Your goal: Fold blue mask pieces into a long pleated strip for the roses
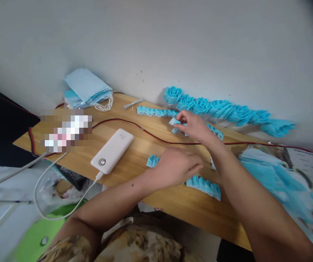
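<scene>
My right hand [193,126] reaches to the back of the wooden table [156,153] and pinches a small folded blue piece [175,122] beside a row of pleated blue strips [156,111]. My left hand [178,165] rests palm down on the table, fingers curled over a pleated blue strip [204,185]; a blue folded bit [152,161] peeks out at its left. Blue rosette-like folded pieces [216,109] line the wall behind.
A white power bank [112,150] with a white cable lies left of my hands. A red-black cable [151,133] crosses the table. A stack of blue face masks [87,91] sits at the back left, more blue material [276,182] at the right edge.
</scene>
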Demonstrator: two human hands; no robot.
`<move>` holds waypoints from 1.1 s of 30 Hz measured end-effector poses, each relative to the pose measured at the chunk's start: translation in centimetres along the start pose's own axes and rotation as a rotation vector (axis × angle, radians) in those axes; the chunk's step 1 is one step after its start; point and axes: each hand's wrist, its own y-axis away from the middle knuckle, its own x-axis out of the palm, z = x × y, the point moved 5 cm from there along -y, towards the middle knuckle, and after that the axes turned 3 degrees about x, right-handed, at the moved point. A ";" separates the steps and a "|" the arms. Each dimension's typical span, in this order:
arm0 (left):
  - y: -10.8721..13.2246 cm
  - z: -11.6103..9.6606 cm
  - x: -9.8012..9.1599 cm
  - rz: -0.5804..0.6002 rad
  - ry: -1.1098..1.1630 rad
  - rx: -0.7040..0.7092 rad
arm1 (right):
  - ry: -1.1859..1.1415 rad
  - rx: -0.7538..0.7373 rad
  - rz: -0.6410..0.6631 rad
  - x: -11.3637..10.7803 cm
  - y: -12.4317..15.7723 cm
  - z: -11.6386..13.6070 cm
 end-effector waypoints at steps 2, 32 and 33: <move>0.1 1.3 -2.1 -0.250 0.108 -0.143 | -0.098 0.011 -0.036 -1.3 0.7 0.1; -2.7 5.3 -5.8 -0.302 -0.061 -0.370 | -0.439 0.198 0.027 -1.9 4.8 -4.2; -2.8 5.1 -6.0 -0.252 -0.161 -0.373 | -0.393 0.188 -0.003 -2.3 4.6 -4.2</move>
